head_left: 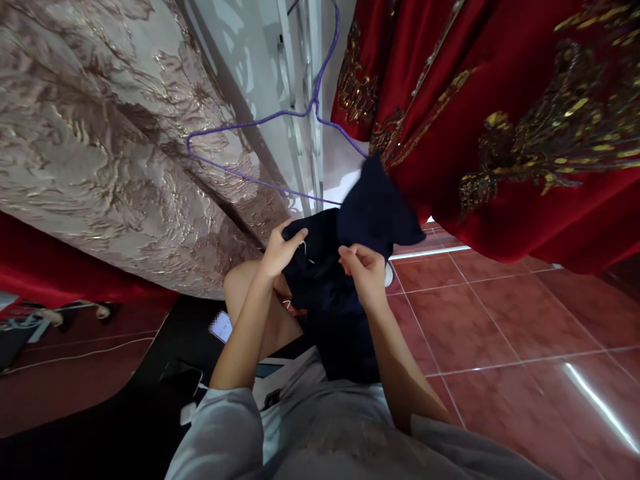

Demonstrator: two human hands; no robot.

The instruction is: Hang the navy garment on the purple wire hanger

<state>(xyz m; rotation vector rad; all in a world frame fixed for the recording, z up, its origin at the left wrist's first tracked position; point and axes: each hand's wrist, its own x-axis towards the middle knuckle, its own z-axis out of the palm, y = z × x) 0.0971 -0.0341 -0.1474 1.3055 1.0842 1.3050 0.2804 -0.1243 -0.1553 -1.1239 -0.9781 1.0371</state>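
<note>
A dark navy garment [350, 267] hangs in front of me over my lap, one corner lifted toward a purple wire hanger [280, 117]. My left hand [280, 250] pinches the garment's upper left edge. My right hand [365, 267] grips the fabric a little to the right, fingers curled over a fold. A thin white thread or tag shows between the two hands. The hanger's right end disappears behind the navy cloth.
A beige brocade garment [100, 133] hangs at the left, a red gold-embroidered one [500, 120] at the right. Red floor tiles [500, 320] spread to the right. A phone [220, 327] lies by my knee; cables [75, 353] run at the left.
</note>
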